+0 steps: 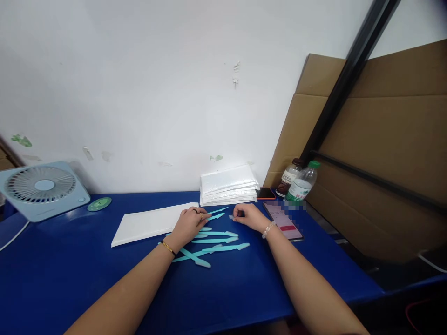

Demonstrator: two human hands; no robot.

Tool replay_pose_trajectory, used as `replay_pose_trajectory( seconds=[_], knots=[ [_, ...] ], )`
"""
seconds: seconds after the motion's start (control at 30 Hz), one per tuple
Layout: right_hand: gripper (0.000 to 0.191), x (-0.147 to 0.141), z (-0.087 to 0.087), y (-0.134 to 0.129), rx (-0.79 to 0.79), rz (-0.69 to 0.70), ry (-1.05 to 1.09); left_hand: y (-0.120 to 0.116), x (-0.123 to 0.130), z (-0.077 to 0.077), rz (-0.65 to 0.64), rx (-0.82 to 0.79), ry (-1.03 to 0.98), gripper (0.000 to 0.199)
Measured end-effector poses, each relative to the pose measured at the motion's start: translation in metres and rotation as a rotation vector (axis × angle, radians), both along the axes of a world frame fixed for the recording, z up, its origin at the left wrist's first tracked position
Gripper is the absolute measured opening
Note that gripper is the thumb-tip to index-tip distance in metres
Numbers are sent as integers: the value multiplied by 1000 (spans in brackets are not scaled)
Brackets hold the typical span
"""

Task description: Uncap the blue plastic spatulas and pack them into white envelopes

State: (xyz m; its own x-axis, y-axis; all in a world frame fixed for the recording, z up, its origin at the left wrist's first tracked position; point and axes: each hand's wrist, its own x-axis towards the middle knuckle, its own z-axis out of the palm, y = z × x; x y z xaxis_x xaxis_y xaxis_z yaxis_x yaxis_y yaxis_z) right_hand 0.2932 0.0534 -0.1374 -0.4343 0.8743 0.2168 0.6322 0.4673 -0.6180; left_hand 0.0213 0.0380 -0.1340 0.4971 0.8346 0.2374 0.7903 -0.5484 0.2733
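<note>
My left hand (188, 226) is closed, its fingers pinched on a turquoise eyebrow razor (218, 216) that points right. A second thin turquoise razor (220, 210) sticks out just beyond it; whether the fingers hold that one too is unclear. To the right, my right hand (250, 217) pinches a small clear piece (231, 217) that looks like a blade cap. Several more turquoise razors (226, 248) lie loosely, some crossing, below and right of my left hand. Behind that hand a long white padded envelope (150, 223) lies flat, partly covered by it.
A stack of white padded envelopes (228, 184) stands against the wall. Right of it are an orange-edged phone (266, 193), two bottles (302, 186) and a lit phone (284, 222). A blue fan (78, 197) and green disc (99, 204) are at left on the blue table (209, 302).
</note>
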Motion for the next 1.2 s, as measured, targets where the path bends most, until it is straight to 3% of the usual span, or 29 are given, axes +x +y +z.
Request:
replay_pose_trajectory(
  seconds=[0.13, 0.33, 0.43, 0.57, 0.73, 0.87, 0.97, 1.1, 1.2],
  knots=[
    [5, 6, 1, 0, 25, -84, -48, -2, -13, 16, -6, -6, -31, 29],
    [5, 5, 10, -4, 166, -49, -72, -14, -42, 38, 5, -166, 168, 14],
    [7, -6, 14, -10, 223, -13, -44, -19, -39, 41, 26, -200, 181, 11],
    [19, -31, 19, -26, 173, 72, 31, -24, -22, 45, 38, -176, 68, 15],
    [20, -41, 21, -34, 12, 117, 135, -22, 0, 44, 19, -79, 33, 17],
    [18, -12, 20, -18, 40, -45, 120, -8, 4, 38, 76, -50, 79, 16],
    [15, 9, 18, -7, 88, -176, -7, 4, 8, 28, 111, -43, 118, 13],
    [13, 16, 11, -3, 103, -196, -150, 12, 16, 15, 54, -56, 83, 34],
    [17, 12, 9, -4, 96, -187, -163, 12, 16, 16, -21, -91, 62, 36]
  ],
)
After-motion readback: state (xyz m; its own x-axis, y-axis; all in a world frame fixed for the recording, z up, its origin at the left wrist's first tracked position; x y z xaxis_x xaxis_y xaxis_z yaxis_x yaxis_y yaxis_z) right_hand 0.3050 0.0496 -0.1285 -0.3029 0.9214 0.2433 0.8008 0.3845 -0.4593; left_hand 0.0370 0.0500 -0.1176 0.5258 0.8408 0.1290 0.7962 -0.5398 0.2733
